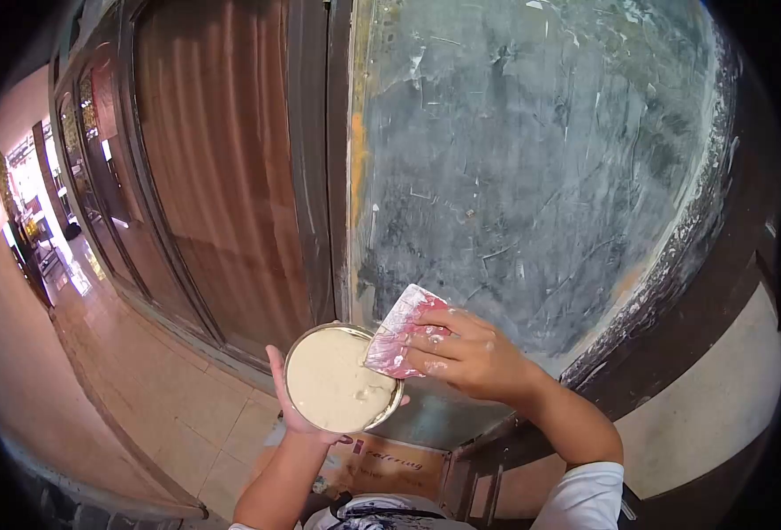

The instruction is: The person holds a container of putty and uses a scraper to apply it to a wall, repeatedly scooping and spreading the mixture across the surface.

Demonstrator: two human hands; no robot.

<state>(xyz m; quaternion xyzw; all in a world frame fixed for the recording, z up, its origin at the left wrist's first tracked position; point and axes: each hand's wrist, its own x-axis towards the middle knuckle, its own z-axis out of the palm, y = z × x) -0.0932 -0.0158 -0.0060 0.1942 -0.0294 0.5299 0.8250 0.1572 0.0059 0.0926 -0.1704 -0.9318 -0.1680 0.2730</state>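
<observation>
While the round tin (397, 406) is supported from beneath at six o'clock by the left hand (298, 413), opened wide and cupped, a white-smeared pink scraper (397, 340) is gripped by the right hand (466, 353), its fingers nearly closed on the blade. The tin is filled with cream paste (331, 378), and the scraper's lower corner is placed over it at the tin's three o'clock side; whether the paste is touched there cannot be fully confirmed. A scuffed grey-green panel (532, 168) is noted from twelve to two o'clock, and brown-curtained glass (218, 150) is found at ten to eleven o'clock.
</observation>
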